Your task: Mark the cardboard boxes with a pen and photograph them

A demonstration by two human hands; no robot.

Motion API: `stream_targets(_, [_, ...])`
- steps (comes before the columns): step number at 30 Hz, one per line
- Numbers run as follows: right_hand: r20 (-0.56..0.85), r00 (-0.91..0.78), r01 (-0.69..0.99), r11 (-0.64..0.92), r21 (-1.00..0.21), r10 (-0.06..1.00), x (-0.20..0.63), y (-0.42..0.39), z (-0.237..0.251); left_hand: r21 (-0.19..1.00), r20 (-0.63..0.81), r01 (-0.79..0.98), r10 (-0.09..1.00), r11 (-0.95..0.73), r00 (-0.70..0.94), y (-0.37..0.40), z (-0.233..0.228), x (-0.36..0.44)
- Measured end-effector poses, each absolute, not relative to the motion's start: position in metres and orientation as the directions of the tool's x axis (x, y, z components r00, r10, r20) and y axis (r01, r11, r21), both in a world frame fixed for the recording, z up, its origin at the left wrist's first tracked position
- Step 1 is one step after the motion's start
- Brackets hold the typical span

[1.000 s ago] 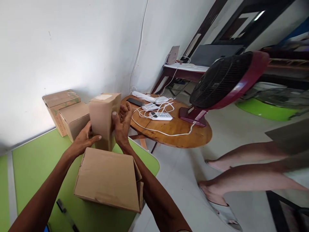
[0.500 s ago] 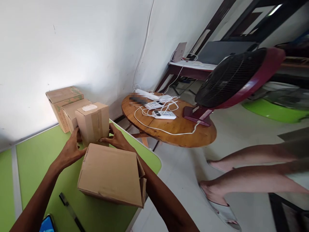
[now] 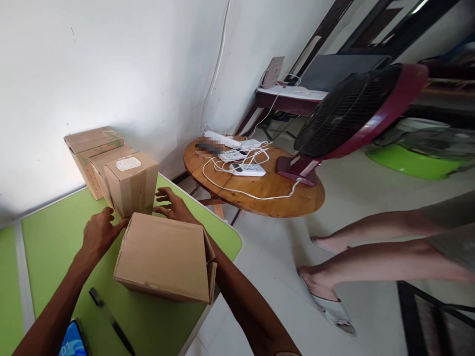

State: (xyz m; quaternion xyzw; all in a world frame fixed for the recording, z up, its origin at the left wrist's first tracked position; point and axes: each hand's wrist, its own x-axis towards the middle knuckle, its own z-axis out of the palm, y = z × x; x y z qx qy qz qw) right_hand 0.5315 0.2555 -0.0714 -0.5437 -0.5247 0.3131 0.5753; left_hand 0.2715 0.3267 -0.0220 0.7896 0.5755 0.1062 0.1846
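Note:
A brown cardboard box with a white label on top stands at the front of a row of boxes on the green table. My left hand is at its near left corner, thumb stretched toward the box and fingers loosely bent, holding nothing. On the other side, my right hand has its fingers apart, close to the box's right face; whether a fingertip touches it I cannot tell. Nearer to me lies a larger cardboard box on its side, its flaps partly raised at the right end. My right forearm passes behind it.
Two more cardboard boxes, a middle one and a taller one, stand by the wall. A pen and a phone lie on the green table. Beyond are a round wooden table, a fan and a person's legs.
Both hands have let go of the labelled box and drawn slightly away from its sides. The box stands against the row. The whole view has shifted a little.

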Motion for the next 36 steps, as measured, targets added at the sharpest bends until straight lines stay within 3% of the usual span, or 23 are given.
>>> stream_targets(2, [0.169, 0.293, 0.203, 0.112, -0.973, 0.941, 0.55, 0.23, -0.073, 0.448, -0.078, 0.846, 0.93, -0.289, 0.359, 0.319, -0.015, 0.254])
stream_targets(5, [0.063, 0.307, 0.194, 0.002, -0.981, 0.95, 0.569, 0.163, -0.077, 0.615, -0.209, 0.729, 0.83, -0.3, 0.518, 0.298, -0.01, 0.222])
stream_targets(7, [-0.074, 0.189, 0.09, -0.092, -0.992, 0.979, 0.565, 0.111, -0.081, 0.697, -0.308, 0.663, 0.721, -0.273, 0.621, 0.278, -0.012, 0.207])
stream_targets(9, [-0.208, 0.015, -0.035, -0.207, -0.978, 0.978, 0.545, 0.069, -0.088, 0.698, -0.376, 0.666, 0.655, -0.265, 0.655, 0.257, -0.017, 0.201])
stream_targets(11, [-0.244, -0.005, -0.062, -0.243, -0.968, 0.97, 0.516, 0.046, -0.098, 0.708, -0.381, 0.651, 0.629, -0.273, 0.678, 0.238, -0.025, 0.207])
stream_targets(13, [-0.196, 0.183, 0.007, -0.201, -0.98, 0.963, 0.489, 0.045, -0.11, 0.76, -0.312, 0.583, 0.626, -0.288, 0.715, 0.226, -0.033, 0.22])
stream_targets(16, [0.013, 0.389, 0.195, -0.069, -0.978, 0.921, 0.473, 0.078, -0.126, 0.791, -0.18, 0.52, 0.69, -0.322, 0.701, 0.221, -0.046, 0.244])
stream_targets(19, [0.118, 0.39, 0.209, 0.037, -0.977, 0.913, 0.487, 0.126, -0.132, 0.764, -0.131, 0.566, 0.785, -0.31, 0.606, 0.23, -0.061, 0.264])
stream_targets(27, [0.125, 0.218, -0.084, 0.146, -0.986, 0.968, 0.525, 0.194, -0.116, 0.696, -0.128, 0.675, 0.883, -0.245, 0.452, 0.248, -0.082, 0.302])
stream_targets(30, [0.094, 0.237, -0.039, 0.106, -0.994, 0.967, 0.526, 0.187, -0.105, 0.694, -0.153, 0.69, 0.893, -0.207, 0.422, 0.244, -0.079, 0.3])
stream_targets(32, [0.107, 0.363, 0.033, 0.102, -0.994, 0.926, 0.531, 0.169, -0.094, 0.71, -0.172, 0.68, 0.892, -0.182, 0.418, 0.238, -0.072, 0.292])
stream_targets(34, [0.205, 0.479, 0.126, 0.165, -0.978, 0.853, 0.539, 0.14, -0.082, 0.749, -0.2, 0.646, 0.878, -0.149, 0.435, 0.227, -0.06, 0.28])
stream_targets(36, [0.32, 0.483, 0.21, 0.247, -0.946, 0.815, 0.546, 0.11, -0.073, 0.797, -0.237, 0.595, 0.852, -0.105, 0.467, 0.211, -0.044, 0.262])
